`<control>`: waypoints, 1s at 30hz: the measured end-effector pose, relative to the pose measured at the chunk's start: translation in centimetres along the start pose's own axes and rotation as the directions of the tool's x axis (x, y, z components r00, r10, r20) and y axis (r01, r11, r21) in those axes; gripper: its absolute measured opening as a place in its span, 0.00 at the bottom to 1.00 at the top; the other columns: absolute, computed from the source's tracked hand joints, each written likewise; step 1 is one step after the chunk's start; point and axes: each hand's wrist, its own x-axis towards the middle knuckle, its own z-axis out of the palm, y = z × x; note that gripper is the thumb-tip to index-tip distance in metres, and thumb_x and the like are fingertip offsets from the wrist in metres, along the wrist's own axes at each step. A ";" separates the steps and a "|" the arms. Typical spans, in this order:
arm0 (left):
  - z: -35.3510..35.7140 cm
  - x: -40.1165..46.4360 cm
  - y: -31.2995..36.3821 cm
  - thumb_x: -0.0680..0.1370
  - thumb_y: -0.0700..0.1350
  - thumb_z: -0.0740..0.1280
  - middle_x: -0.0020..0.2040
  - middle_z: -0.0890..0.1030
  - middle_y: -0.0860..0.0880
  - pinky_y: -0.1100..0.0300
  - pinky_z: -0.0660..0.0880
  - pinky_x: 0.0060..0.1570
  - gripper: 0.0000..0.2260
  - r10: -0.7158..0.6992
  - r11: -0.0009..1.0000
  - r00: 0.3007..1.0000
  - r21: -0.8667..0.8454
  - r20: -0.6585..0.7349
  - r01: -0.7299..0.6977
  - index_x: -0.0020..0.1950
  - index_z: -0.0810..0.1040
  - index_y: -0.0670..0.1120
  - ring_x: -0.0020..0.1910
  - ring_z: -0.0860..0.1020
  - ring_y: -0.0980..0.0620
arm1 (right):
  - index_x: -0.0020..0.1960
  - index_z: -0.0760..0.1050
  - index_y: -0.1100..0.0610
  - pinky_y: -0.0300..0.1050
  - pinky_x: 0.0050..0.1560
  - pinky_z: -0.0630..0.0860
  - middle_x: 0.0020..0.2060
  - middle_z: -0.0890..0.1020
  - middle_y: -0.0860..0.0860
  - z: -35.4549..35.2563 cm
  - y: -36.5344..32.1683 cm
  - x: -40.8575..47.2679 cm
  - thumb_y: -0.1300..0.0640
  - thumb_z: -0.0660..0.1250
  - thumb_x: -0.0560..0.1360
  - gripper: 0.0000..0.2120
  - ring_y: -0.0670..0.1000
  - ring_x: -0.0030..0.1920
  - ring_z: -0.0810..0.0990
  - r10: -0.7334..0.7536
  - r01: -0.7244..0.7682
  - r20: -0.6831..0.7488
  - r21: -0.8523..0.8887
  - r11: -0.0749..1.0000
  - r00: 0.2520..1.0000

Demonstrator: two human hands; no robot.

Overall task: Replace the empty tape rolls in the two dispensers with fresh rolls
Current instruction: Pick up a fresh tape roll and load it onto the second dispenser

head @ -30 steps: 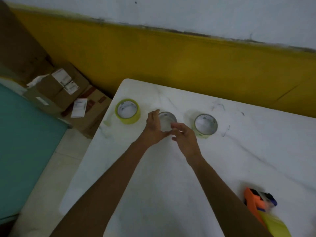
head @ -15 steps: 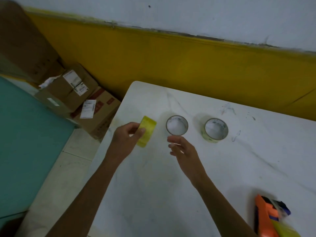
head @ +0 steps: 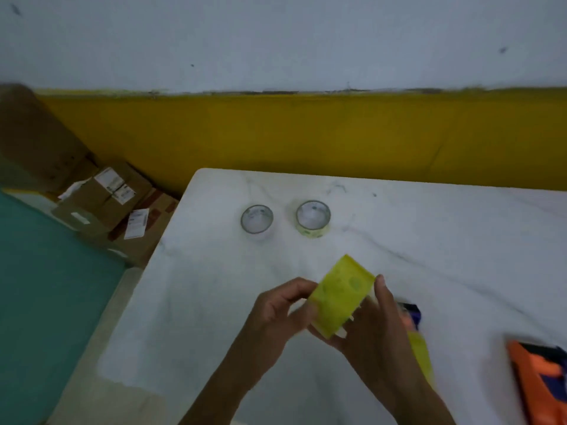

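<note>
Yellow roll (head: pixel 340 297) held edge-on above counter (head: pixel 460 240), pinched between left hand (head: pixel 276 314) and right hand (head: pixel 372 326). Advisable: find tape end, orient before seating in orange dispenser (head: pixel 540 381).

I see both hands low in the frame's centre, left hand (head: pixel 276 311) and right hand (head: pixel 372 329), gripping a yellow tape roll (head: pixel 340 294) edge-on above the white table (head: pixel 199 302). Two rolls (head: pixel 257 220) (head: pixel 313 217) lie flat behind; an orange dispenser (head: pixel 540 381) sits lower right.

yellow tape roll (head: pixel 340 294) held edge-on above the table; two thin rolls (head: pixel 257 220) (head: pixel 313 217) lie flat.
</note>
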 end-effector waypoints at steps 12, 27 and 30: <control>29.3 -1.8 -10.7 0.61 0.57 0.73 0.61 0.74 0.53 0.61 0.73 0.57 0.28 -0.240 0.961 0.956 0.180 0.167 0.209 0.59 0.72 0.58 0.60 0.75 0.57 | 0.66 0.70 0.48 0.51 0.50 0.81 0.62 0.78 0.53 -24.7 -10.2 -17.8 0.45 0.71 0.70 0.27 0.53 0.59 0.80 -0.338 0.230 -0.375 -0.305 0.924 0.863; 38.0 -0.3 -15.7 0.76 0.44 0.67 0.45 0.84 0.47 0.65 0.76 0.45 0.04 -0.364 0.894 0.931 0.272 -0.025 0.357 0.47 0.80 0.50 0.46 0.81 0.49 | 0.67 0.68 0.47 0.42 0.62 0.75 0.65 0.74 0.46 -38.0 -7.5 -17.1 0.52 0.74 0.68 0.30 0.45 0.66 0.73 -0.554 0.265 -0.194 -0.722 0.639 0.810; 37.9 -0.4 -15.9 0.77 0.47 0.63 0.51 0.83 0.39 0.46 0.76 0.58 0.10 -0.363 0.914 0.930 0.218 0.063 0.342 0.51 0.82 0.46 0.52 0.81 0.40 | 0.70 0.66 0.49 0.41 0.62 0.77 0.67 0.72 0.47 -37.8 -6.6 -16.2 0.55 0.74 0.68 0.33 0.45 0.67 0.73 -0.521 0.318 -0.091 -0.699 0.640 0.849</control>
